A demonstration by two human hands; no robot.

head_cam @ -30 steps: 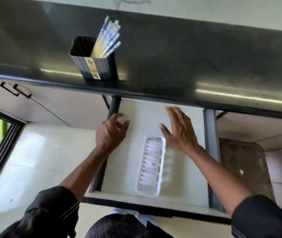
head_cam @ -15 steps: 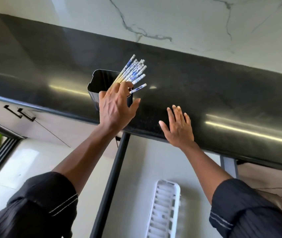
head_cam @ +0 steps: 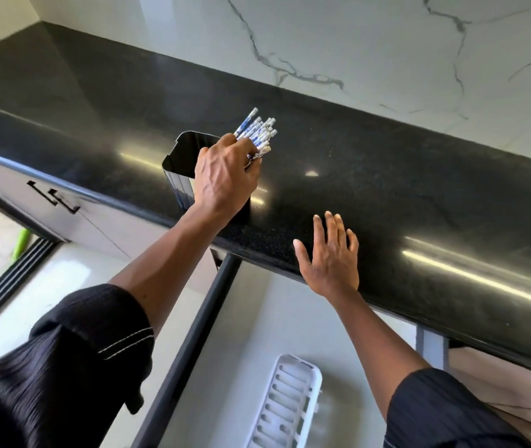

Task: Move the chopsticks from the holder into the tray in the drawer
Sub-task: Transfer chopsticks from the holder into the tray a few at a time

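A bundle of blue-and-white chopsticks (head_cam: pixel 257 129) sticks out of a dark rectangular holder (head_cam: pixel 180 160) near the front edge of the black countertop (head_cam: pixel 387 176). My left hand (head_cam: pixel 225 179) is wrapped around the bundle just above the holder's rim; the sticks' lower parts are hidden. My right hand (head_cam: pixel 332 257) is spread flat with fingers apart at the counter's front edge, holding nothing. Below, the drawer (head_cam: pixel 241 350) stands pulled out, with a white slotted tray (head_cam: pixel 283 405) lying in it.
A white marble wall (head_cam: pixel 322 43) backs the counter. Closed cabinet fronts with black handles (head_cam: pixel 54 197) lie to the left. A dark drawer rail (head_cam: pixel 189 347) runs along the drawer's left side. Floor tiles and a green object (head_cam: pixel 21 242) show at lower left.
My left hand rose from the drawer to the holder and closed around the chopsticks. My right hand lifted from the drawer to the counter edge. The view tilted upward.
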